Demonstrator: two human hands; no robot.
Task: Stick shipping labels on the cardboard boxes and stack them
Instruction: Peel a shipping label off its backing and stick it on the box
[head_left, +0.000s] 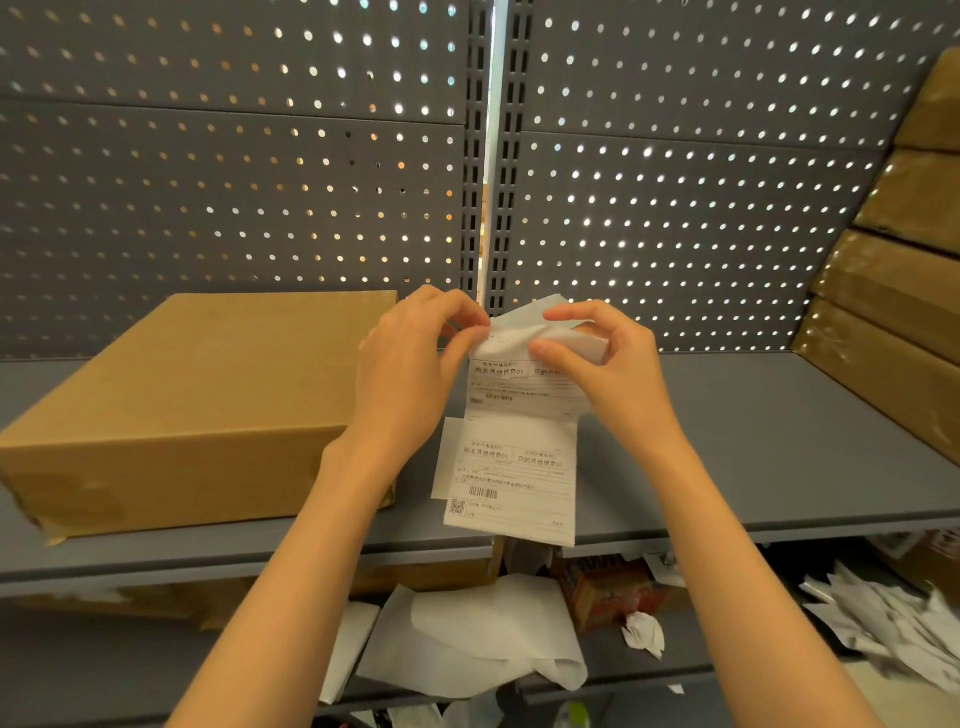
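Both bare forearms rise from the bottom edge toward frame centre. The left hand (410, 364) curls in, fingertips pinched together at its upper right. The right hand (597, 358) faces it, thumb and fingers pinching, wrists nearly level.

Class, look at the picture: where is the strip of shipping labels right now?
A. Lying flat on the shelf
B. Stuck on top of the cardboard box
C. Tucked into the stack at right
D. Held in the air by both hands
D: the left hand and right hand pinch the top of the label strip, which hangs free beside the cardboard box.
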